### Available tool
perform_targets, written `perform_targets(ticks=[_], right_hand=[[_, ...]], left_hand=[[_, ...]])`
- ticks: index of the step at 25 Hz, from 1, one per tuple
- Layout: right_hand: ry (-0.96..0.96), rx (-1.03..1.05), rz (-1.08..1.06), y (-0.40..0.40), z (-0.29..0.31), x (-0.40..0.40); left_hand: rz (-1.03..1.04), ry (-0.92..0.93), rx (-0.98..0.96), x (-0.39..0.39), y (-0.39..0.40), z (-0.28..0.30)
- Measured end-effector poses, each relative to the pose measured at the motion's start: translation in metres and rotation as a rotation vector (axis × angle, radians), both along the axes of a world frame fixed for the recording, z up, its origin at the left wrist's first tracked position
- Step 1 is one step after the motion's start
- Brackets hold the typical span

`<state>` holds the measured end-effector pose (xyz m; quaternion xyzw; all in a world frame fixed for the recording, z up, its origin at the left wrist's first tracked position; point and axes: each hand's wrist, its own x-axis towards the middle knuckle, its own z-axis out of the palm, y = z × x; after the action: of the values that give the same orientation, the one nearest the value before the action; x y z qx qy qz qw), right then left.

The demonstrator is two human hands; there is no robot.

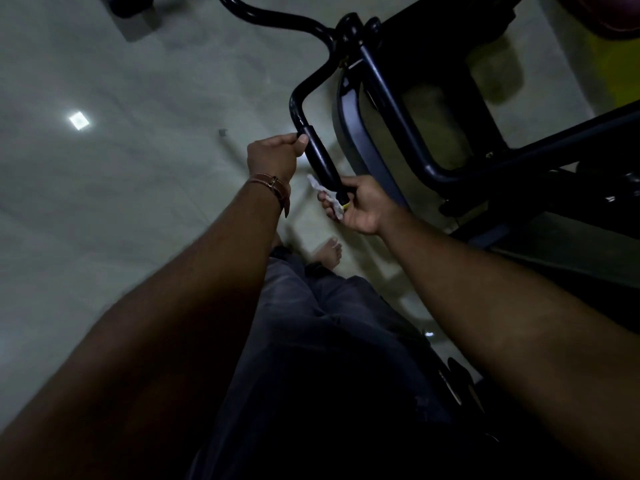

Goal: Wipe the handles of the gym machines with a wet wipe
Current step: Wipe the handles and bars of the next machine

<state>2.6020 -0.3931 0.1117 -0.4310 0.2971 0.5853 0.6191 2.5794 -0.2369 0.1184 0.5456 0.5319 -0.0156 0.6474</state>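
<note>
dim, underexposed wide-angle view; one small bright square of glare on the glossy floor [79, 120] at upper left, soft shadows under the machine frame [398, 109], forearms near-black, edges stretched and slightly blurred

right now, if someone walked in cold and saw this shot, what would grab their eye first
First, the two hands meeting on the black handle at centre frame: the left hand grips its upper end, while the right hand holds a crumpled white wet wipe around its lower end. Next, the dark machine frame filling the upper right, and a bright square light reflection on the pale floor at left.
</note>
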Motion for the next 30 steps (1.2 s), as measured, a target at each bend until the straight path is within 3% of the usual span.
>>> perform_targets(ticks=[4, 7, 10, 12, 13, 16, 18, 25, 30], right_hand=[[-0.045, -0.148, -0.196, -0.018, 0.009, -0.026], [-0.291, -0.435, -0.323, -0.006, 0.013, -0.045], [-0.794, -0.779, 0.050, 0.010, 0.019, -0.059], [-1.037, -0.877, 0.233, 0.014, 0.020, -0.068], [-0.991, -0.871, 0.146, 0.013, 0.021, -0.069], [-0.361, -0.668, -0.358, 0.013, 0.021, -0.052], [-0.195, -0.603, -0.391, 0.010, 0.027, -0.039], [-0.241, -0.139, -0.477, 0.033, 0.068, 0.014], [-0.277, -0.011, -0.384, 0.090, 0.090, 0.046]], left_hand=[[-0.023, 0.009, 0.008, 0.001, 0.000, -0.003], [-0.006, 0.013, 0.006, -0.001, -0.001, -0.006], [0.024, 0.013, -0.008, -0.003, -0.002, -0.007], [0.042, 0.018, 0.000, -0.002, -0.003, -0.006], [0.048, 0.018, 0.002, -0.002, -0.004, -0.006], [0.063, 0.019, 0.007, -0.001, -0.006, -0.004], [0.050, 0.039, 0.021, 0.000, -0.005, -0.002], [0.007, 0.083, -0.180, -0.012, 0.019, 0.032], [0.123, 0.065, -0.196, -0.009, 0.078, 0.061]])
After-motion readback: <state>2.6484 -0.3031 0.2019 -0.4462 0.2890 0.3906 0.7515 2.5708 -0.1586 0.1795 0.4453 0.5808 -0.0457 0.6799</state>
